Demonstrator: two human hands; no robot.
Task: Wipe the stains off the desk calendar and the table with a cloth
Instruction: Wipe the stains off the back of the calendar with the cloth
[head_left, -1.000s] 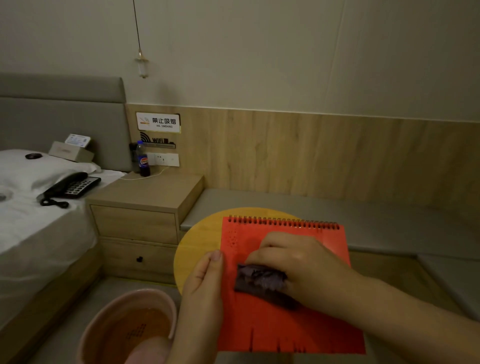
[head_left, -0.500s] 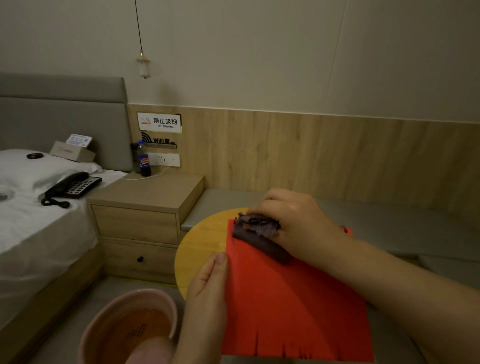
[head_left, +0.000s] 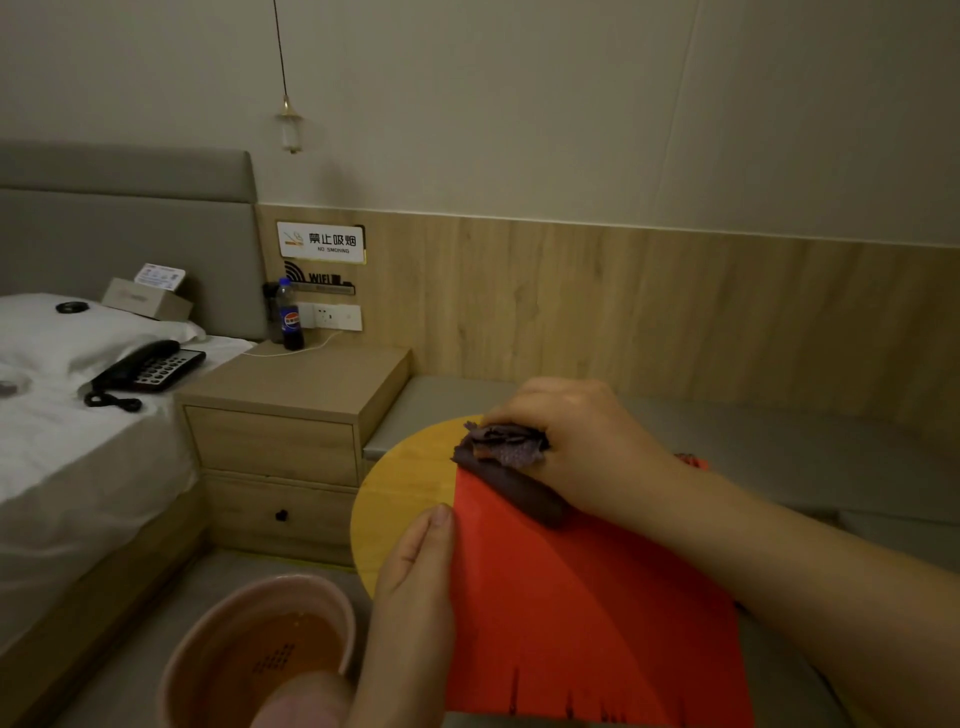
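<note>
Head view: right hand (head_left: 576, 447) bunches cloth (head_left: 504, 447) at desk calendar (head_left: 582, 613) far-left corner; left hand (head_left: 415, 577), fingers straight, braces left edge against sliding on table (head_left: 405, 493).

wall sign (head_left: 320, 242): "no smoking" | plaque (head_left: 319, 279): "wifi"
</note>
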